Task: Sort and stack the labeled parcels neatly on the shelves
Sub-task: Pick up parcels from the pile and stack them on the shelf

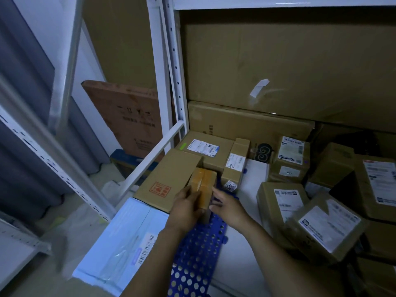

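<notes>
While both hands closed on the small taped parcel (203, 185), it stood on the blue perforated mat (197, 258), right up against the brown box with red stamp (169, 179). Left hand (185, 207) gripped the parcel's left side, fingers (188, 192) curled over its top edge. Right hand (227, 207) held the right side, fingers (216, 192) bent along that face, thumb at the near corner; both grips narrow, parcel clamped between them. Stamped box lay just left of the left fingers, touching the parcel. Ahead of the fingertips sat a flat labelled box (203, 146), and a narrow labelled box (235, 163) stood just beyond the right fingers. Right of the right hand, well apart, an upright labelled box (280, 202) stood with a tilted labelled box (327, 226) leaning against it. White mailer bag (120, 239) lay near the left wrist, beside the mat. Behind everything, far past the fingertips, a large cardboard sheet (289, 67) leaned next to the white shelf upright (171, 67). Lighting dim, label text unreadable
</notes>
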